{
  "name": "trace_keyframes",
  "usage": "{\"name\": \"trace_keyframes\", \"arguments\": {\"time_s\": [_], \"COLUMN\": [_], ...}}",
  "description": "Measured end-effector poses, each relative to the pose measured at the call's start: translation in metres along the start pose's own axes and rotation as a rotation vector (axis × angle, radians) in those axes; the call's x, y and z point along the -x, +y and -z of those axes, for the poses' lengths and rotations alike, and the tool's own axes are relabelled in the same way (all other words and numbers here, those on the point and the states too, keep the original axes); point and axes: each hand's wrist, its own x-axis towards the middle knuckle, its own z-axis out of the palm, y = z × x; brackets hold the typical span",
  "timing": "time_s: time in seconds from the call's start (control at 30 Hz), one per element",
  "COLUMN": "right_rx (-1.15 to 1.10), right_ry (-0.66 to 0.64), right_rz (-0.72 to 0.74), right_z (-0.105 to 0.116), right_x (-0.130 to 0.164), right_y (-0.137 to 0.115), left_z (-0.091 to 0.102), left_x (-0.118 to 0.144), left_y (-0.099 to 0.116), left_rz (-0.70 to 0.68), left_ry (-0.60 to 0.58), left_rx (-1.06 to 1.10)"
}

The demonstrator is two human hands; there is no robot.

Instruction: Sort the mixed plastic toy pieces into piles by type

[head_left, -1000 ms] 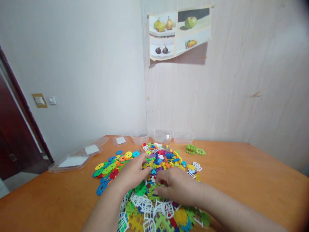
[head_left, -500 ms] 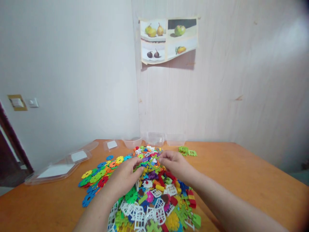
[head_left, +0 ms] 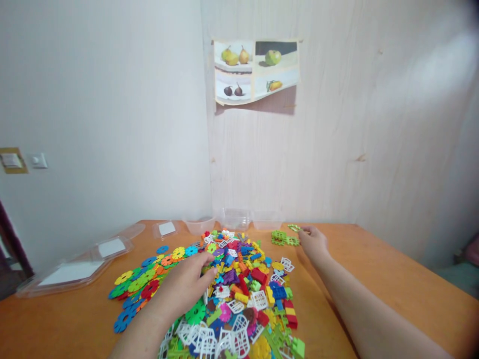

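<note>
My right hand (head_left: 313,244) is off to the right of the heap and pinches a light green fence-like plastic piece (head_left: 294,228) above the table. Just left of that hand lies a small group of the same green pieces (head_left: 279,237). My left hand (head_left: 192,276) rests over the left side of the mixed heap of toy pieces, thumb and fingers apart, with nothing seen in it. Around it are flower-shaped discs (head_left: 178,254), white fence-like pieces (head_left: 259,300) and red bricks (head_left: 259,275). Part of the heap is hidden beneath my left hand and forearm.
Clear plastic tubs (head_left: 200,226) stand along the back edge by the wall. Transparent lids (head_left: 71,274) with white labels lie at the left. The orange-brown table (head_left: 377,279) extends to the right. A fruit picture sheet (head_left: 257,72) hangs on the wall.
My right hand has moved from the heap out to the right, carrying the green piece beside the green group. My left hand has stayed over the heap. The view has shifted slightly.
</note>
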Motion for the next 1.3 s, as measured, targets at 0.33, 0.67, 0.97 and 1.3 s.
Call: {"name": "trace_keyframes", "arguments": {"time_s": [0.33,0.67,0.97,1.3], "right_rx": [0.172,0.085,0.241,0.063], "right_ry": [-0.121,-0.568,-0.965,-1.023], "right_rz": [0.056,0.233,0.475,0.533], "right_z": [-0.008,-0.018,-0.012,-0.034], "right_x": [-0.001,0.041,0.087,0.121], "right_y": [0.011,-0.037,-0.065,-0.078], "left_z": [0.001,-0.007,-0.003,-0.006], "left_x": [0.000,-0.003,-0.003,-0.008], "left_y": [0.006,-0.008,-0.009,-0.017], "left_rz": [-0.063,0.002,-0.041,0.019], "left_ry": [-0.006,-0.072,-0.047,0.054], "left_rx": [-0.064,-0.207,-0.198,-0.122]}}
